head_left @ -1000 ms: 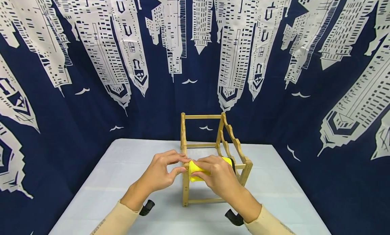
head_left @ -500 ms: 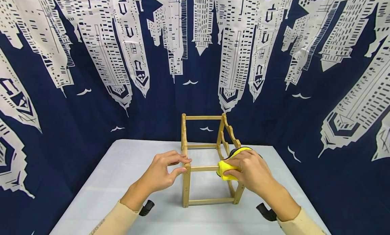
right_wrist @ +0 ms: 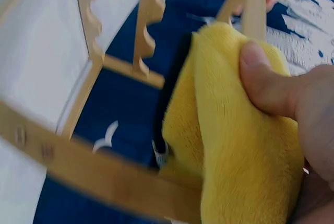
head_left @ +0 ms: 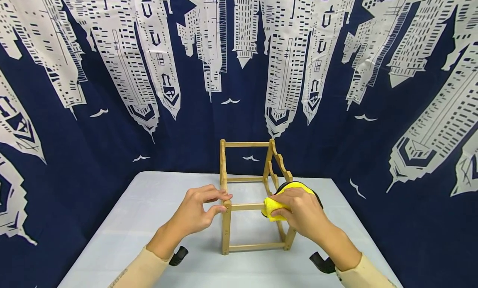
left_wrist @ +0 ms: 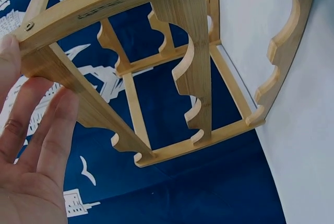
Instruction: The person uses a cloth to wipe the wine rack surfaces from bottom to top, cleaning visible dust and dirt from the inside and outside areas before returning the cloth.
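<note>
A wooden rack (head_left: 246, 206) with scalloped side rails stands on the table. My left hand (head_left: 198, 209) holds its near left top corner; in the left wrist view, the thumb and fingers (left_wrist: 55, 130) lie on either side of the wood. My right hand (head_left: 306, 213) grips a folded yellow cloth (head_left: 274, 210) with dark edging over the right part of the near top bar. In the right wrist view the thumb (right_wrist: 271, 80) presses on the cloth's fuzzy surface, and the cloth hides the bar beneath it.
The rack stands on a white-covered table (head_left: 168, 238). Behind and around it hangs a navy curtain (head_left: 194, 142) printed with white buildings and birds. A black strap end (head_left: 178, 256) hangs by the left wrist, another (head_left: 322, 263) by the right.
My right hand has slid the yellow cloth rightward along the near top bar, from the left corner to the right end. The left hand has stayed at its corner.
</note>
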The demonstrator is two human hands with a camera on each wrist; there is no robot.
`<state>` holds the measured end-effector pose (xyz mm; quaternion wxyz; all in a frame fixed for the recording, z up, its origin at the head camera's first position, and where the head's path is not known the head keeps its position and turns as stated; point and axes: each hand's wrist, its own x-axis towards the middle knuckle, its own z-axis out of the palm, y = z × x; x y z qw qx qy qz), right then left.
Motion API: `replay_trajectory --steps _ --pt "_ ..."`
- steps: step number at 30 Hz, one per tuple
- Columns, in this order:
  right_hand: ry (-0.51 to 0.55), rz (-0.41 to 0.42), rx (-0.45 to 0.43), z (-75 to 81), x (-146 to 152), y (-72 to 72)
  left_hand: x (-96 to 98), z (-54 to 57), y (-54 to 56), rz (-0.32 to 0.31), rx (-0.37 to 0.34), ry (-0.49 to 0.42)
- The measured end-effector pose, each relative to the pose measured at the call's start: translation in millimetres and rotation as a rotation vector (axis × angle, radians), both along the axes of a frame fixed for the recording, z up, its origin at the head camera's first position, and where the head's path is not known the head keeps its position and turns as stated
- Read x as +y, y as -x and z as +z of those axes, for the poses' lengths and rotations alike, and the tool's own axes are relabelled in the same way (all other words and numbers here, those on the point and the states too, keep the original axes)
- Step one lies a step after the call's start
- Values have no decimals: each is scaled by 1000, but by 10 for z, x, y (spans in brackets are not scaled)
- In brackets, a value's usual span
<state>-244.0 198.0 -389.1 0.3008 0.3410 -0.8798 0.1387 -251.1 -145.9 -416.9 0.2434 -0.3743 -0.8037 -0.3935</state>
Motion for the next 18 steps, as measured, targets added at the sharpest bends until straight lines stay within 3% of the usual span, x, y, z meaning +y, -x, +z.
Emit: replay_trajectory --steps 5,12,18 --pt "93 92 57 -116 -289 33 -2 0 4 -2 -8 -5" --pt "159 182 63 -208 -752 47 -25 -13 -2 2 -15 -11" --pt "201 240 119 -216 -870 47 -23 -30 -6 2 -25 0"
